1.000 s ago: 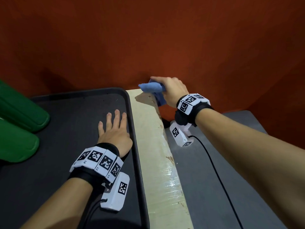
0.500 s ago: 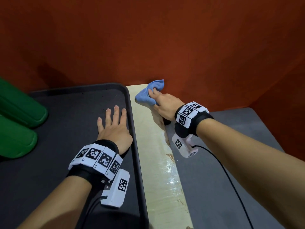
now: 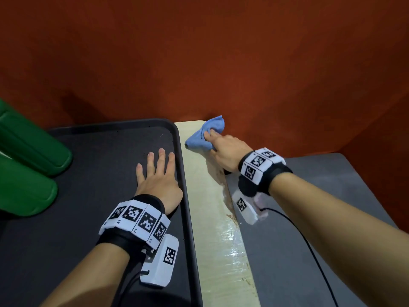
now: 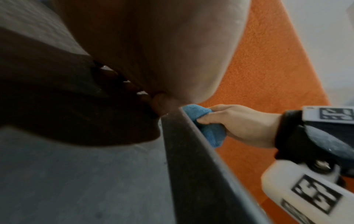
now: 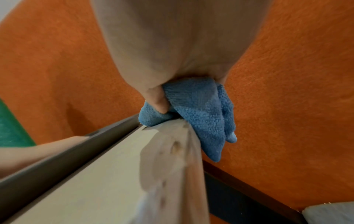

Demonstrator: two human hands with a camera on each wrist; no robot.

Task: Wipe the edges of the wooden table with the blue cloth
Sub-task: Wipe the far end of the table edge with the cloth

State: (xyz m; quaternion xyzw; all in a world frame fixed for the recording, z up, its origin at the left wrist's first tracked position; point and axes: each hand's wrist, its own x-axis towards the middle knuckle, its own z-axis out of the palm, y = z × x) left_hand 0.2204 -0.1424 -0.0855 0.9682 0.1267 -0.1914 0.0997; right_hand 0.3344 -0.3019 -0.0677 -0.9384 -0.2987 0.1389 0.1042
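Note:
A crumpled blue cloth (image 3: 202,135) sits on the far right corner of the pale wooden table (image 3: 212,209), against the orange wall. My right hand (image 3: 223,149) grips it, thumb and fingers curled round the fabric. In the right wrist view the cloth (image 5: 201,112) drapes over the table's edge (image 5: 172,144) with my thumb pressed into it. The left wrist view shows the cloth (image 4: 206,125) bunched in that hand beyond the tray rim. My left hand (image 3: 158,173) lies flat, fingers straight, on the black tray (image 3: 88,173).
The black tray's raised rim (image 3: 184,185) runs along the table's left side. Green plastic shapes (image 3: 26,165) lie at the far left. A grey surface (image 3: 309,251) sits lower on the right, with a black cable (image 3: 309,247) across it. The orange wall (image 3: 221,63) closes the far side.
My right hand brought the cloth down from the air onto the table's far corner and now presses it at the edge by the wall. The left hand has stayed flat on the tray.

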